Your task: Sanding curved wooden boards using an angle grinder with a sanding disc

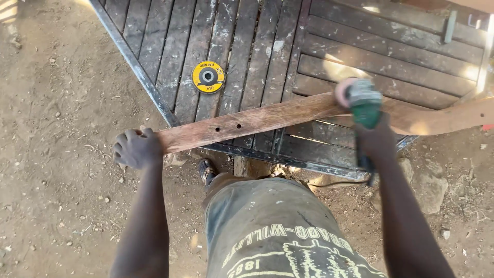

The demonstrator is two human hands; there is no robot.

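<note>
Looking down, I see my paint-speckled shirt (278, 231) nearest, and beyond it one shoe (207, 170) planted on the bare dirt ground (56, 170), beside a few stones (247, 167) tucked under the edge of a frame. A black cord (334, 181) trails over the dirt near those stones.

My left hand (137, 149) is curled around the near, left end of one long wooden plank (257, 119), fingers wrapped over its top edge in a closed grip. The plank lies across the corner of a dark slatted gate (247, 46) that rests flat on the ground, its metal rim (134, 67) running diagonally under the wood. Two small holes (228, 127) sit side by side in the plank, between my hands.

My right hand (374, 140) is clamped around the body of one green angle grinder (364, 105), fingers shut tight on it; the individual fingertips are hard to make out. Its disc (343, 91) blurs pinkish and sits against the plank's top face, right of the middle.

Farther out, one spare yellow flap disc (208, 76) lies flat on the slats, well apart from both hands. The gate's boards are spattered with pale flecks, and patches of sunlight fall across the far right end of the plank.
</note>
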